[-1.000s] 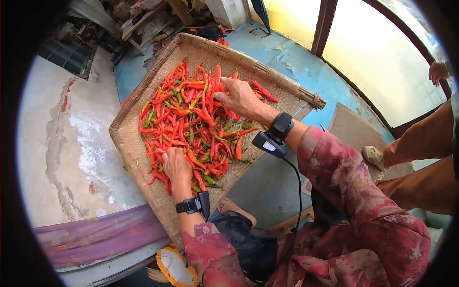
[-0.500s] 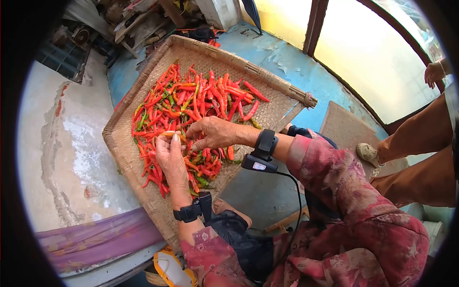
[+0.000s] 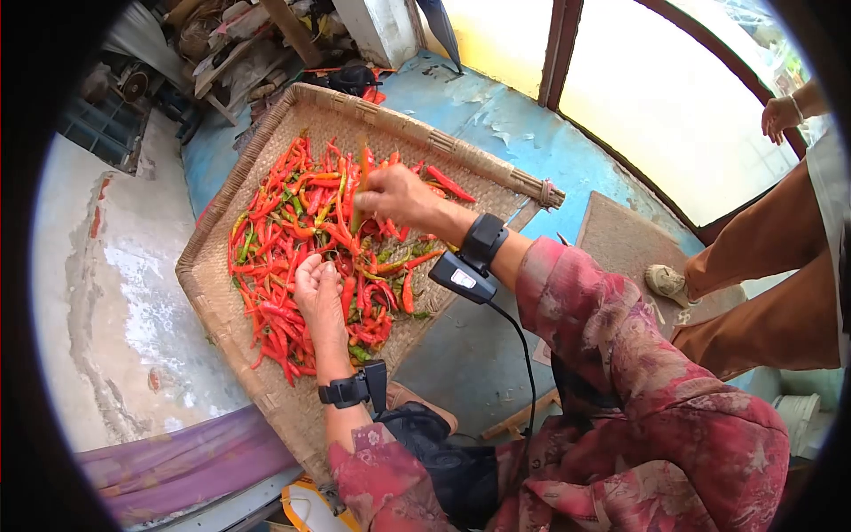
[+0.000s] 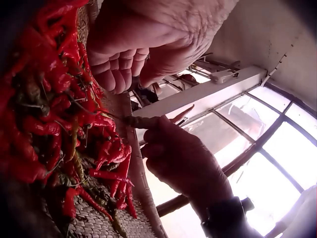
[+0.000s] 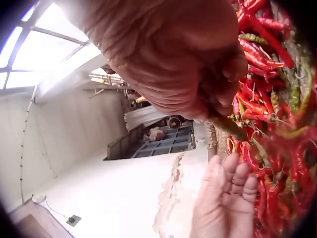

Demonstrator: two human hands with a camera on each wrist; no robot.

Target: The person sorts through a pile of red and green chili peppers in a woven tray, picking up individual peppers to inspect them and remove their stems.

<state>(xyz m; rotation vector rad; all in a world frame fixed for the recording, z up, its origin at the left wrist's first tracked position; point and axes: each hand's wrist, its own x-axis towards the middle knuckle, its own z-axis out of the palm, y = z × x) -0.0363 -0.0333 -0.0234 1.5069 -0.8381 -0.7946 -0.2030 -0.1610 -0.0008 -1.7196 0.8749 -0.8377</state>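
Here, chili [image 3: 358, 197] pinched in right fingers [image 3: 372, 202]

No words, numbers, brand marks or signs can be read in any of the views. The small white patch on the wrist-worn device [image 3: 463, 277], seen from the head camera, may be a label, but it is too small and blurred to make out any print on it.
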